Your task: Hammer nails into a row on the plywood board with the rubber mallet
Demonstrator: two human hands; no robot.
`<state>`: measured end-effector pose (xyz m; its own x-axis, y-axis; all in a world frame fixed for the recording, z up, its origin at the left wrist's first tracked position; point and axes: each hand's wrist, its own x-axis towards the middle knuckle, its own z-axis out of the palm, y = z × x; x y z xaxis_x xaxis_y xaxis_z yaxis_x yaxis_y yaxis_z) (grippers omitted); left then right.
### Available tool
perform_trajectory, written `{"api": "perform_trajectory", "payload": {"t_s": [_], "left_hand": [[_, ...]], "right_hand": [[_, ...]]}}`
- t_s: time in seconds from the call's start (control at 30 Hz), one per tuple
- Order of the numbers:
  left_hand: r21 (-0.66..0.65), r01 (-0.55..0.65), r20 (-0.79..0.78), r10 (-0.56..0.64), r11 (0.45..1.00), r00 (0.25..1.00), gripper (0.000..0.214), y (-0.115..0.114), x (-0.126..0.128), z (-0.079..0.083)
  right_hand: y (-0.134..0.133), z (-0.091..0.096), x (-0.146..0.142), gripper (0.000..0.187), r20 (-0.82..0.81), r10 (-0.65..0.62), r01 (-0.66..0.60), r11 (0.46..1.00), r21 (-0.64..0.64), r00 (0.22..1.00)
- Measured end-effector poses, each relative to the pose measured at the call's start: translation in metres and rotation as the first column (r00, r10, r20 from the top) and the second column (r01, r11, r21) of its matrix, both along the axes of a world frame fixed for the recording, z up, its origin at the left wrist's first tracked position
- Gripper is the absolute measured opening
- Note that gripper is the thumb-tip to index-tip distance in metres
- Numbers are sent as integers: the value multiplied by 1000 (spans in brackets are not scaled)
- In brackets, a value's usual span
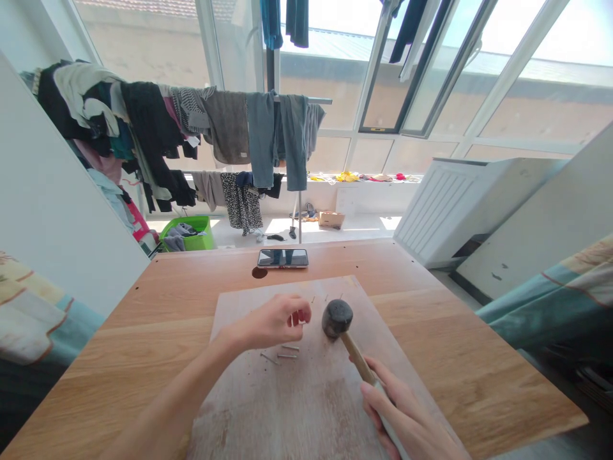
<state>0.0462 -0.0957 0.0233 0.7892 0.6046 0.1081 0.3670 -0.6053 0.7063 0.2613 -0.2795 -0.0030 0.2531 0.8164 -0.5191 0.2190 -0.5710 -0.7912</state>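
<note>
My right hand [395, 406] is wrapped around the handle of a rubber mallet [336, 317] with a black head. The mallet's head is low over the whitish board [268, 415]; whether it touches is unclear. My left hand [278, 321] is just left of the mallet head, its fingers curled in. A small pale bit shows at its fingertips, too small to name. Below the left hand, three loose nails [287, 356] lie on the board. Near the board's far edge, a few thin nails [326, 297] stand upright.
The board lies on a wooden table [454, 338]. A phone [282, 258] rests near the far edge, beside a round dark hole [259, 273]. Beyond are a clothes rack with hanging laundry [230, 124], a green basket [198, 233] and a white ribbed unit [440, 207].
</note>
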Motion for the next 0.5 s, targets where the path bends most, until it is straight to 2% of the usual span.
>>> {"api": "perform_trajectory", "payload": {"t_s": [0.1,0.17,0.23,0.3,0.4,0.5], "left_hand": [[-109,-204,248,225,973,942,11,18,7,-14],[-175,-274,330,318,946,889,12,26,10,-27],[-187,-312,338,359,932,870,15,30,11,-37],[-141,-350,312,377,926,872,14,30,11,-44],[-92,-373,293,383,923,876,12,28,10,-47],[-118,-373,290,391,920,873,13,27,8,-46]], "right_hand": [[0,-1,0,82,-7,0,0,1000,9,1000],[0,-1,0,82,-5,-1,1,1000,10,1000],[0,-2,1,80,-5,-1,1,1000,6,1000],[0,-1,2,79,-16,6,-5,1000,16,1000],[1,0,2,76,-33,22,-21,999,39,999],[1,2,1,74,-43,29,-27,999,43,999]]}}
